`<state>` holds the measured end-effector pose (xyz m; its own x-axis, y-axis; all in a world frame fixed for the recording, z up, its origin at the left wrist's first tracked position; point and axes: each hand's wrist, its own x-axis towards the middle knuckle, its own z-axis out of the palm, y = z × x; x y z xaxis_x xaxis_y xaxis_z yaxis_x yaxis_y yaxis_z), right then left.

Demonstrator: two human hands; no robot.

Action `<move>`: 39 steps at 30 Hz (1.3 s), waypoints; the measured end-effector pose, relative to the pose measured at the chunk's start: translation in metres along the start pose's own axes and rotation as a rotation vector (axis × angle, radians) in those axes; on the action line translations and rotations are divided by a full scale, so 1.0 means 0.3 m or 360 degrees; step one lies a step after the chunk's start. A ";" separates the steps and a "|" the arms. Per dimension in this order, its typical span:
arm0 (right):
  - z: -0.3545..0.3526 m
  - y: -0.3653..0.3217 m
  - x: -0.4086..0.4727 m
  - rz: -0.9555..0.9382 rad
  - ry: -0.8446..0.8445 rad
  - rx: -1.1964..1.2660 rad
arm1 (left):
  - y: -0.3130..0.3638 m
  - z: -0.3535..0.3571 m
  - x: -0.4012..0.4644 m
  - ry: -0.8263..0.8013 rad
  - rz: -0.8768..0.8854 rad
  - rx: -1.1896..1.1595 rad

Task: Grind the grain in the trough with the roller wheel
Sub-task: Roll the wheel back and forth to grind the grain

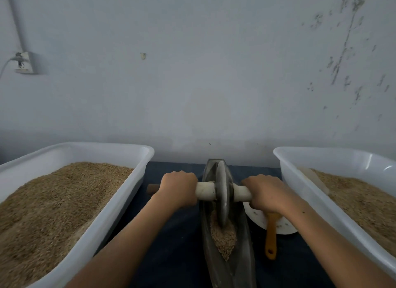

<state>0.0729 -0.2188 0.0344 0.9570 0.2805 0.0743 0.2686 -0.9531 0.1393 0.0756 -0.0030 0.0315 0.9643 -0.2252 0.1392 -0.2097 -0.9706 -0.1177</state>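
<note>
On a dark blue cloth (171,234) against a pale scuffed wall (203,84): narrow trough (242,255) holding grain (224,238), roller wheel (222,193) standing upright in it; left hand (177,189) and right hand (265,191) each grip its axle handle; white tubs (120,204) of grain either side; wall socket (24,62) upper left

1. The left hand (179,188) and right hand (265,192) each grip one end of the pale handle (205,191) running through the roller wheel (222,193).
2. The wheel stands upright in the dark trough (240,264), its lower edge in the grain (224,238).
3. White tubs of grain flank the trough: left tub (120,200), right tub (300,180).
4. An orange-handled brush (271,234) lies on a white plate (282,226).
</note>
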 end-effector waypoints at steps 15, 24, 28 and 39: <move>-0.038 -0.013 -0.030 -0.0065 -0.0166 -0.0044 | -0.037 -0.003 0.008 -0.0347 0.0122 -0.0126; 0.034 -0.025 0.002 0.0104 0.0349 -0.0008 | 0.003 0.031 0.013 0.0351 -0.0006 0.0050; 0.033 -0.018 0.001 0.0082 0.0311 0.0006 | 0.001 0.028 0.009 0.0333 0.0012 0.0046; -0.029 -0.012 -0.018 -0.0042 -0.0206 0.0018 | -0.009 -0.016 -0.006 -0.0250 0.0039 -0.0049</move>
<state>0.0657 -0.2160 0.0420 0.9555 0.2894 -0.0573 0.2945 -0.9470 0.1285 0.0738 -0.0004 0.0364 0.9717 -0.2353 -0.0193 -0.2361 -0.9677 -0.0888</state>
